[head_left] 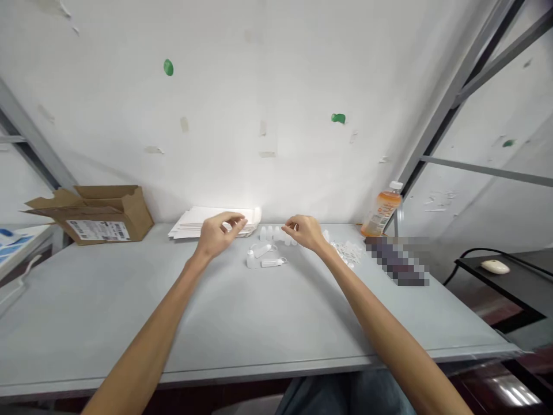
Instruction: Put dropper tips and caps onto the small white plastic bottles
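My left hand (pixel 218 233) hovers over the far part of the grey table (pixel 242 323), fingers curled with thumb and forefinger close together; nothing shows between them. It is just in front of a stack of flat white cartons (pixel 203 222). My right hand (pixel 303 230) is pinched at the fingertips, right beside a row of small white plastic bottles (pixel 274 233) standing near the wall; whether it grips one I cannot make out. Two small bottles (pixel 263 256) lie on their sides between the hands.
An open brown cardboard box (pixel 101 214) sits at the back left. A heap of small clear caps (pixel 348 252) lies right of my right hand. An orange drink bottle (pixel 382 210) stands at the back right, by a metal frame.
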A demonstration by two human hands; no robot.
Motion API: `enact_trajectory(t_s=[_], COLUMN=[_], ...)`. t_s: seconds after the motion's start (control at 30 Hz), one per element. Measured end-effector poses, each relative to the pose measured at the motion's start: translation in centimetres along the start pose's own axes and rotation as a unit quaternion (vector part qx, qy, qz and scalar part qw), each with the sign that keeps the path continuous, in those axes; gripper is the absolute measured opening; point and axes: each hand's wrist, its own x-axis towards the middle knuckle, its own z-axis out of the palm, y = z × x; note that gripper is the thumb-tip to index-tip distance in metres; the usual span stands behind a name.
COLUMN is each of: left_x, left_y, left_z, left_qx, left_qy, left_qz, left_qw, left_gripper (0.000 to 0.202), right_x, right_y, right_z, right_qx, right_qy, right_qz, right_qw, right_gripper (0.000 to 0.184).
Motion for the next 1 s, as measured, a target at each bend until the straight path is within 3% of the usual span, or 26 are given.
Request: enact_trajectory(t_s=[0.17,0.33,0.5,0.7,0.9,1.0], left_x=[-0.9,-1.1,-1.6,-1.6,-1.4,-1.4], left_y=[-2.1,-3.9,-5.0,-5.7,-5.6,-5.7], left_z=[1.4,3.3,4.8,5.8,5.9,5.8], left_qx=[-0.027,-0.105,-0.148,-0.182,-0.046,-0.042], left_qy=[-0.138,-0.173,-0.206,-0.239,-0.283,-0.31], left_qz=[-0.04,-0.141,-0.167,-0.2,-0.181,-0.17], left_qw=[0.989,0.969,0.953,0.932,0.941,0.934], left_gripper=[0.041,0.055,0.053,0.045,0.036,0.036], right_x=[1.6,1.5,1.1,0.6,-1.2,-2.2], right_y=[-0.7,-0.7,-0.7,-0.7,-0.6,-0.3], right_z=[1.6,2.3,2.5,2.1,1.6,1.3], right_qx=[-0.138,-0.199,-0.224,-0.202,-0.135,-0.104], right_qy=[-0.054,-0.085,-0.087,-0.049,0.023,0.042], right_qz=[-0.006,-0.005,-0.001,0.012,-0.004,-0.013], right_qw=[0.989,0.976,0.971,0.978,0.991,0.994], right_gripper=[0.019,0.023,0.026,0.029,0.028,0.025])
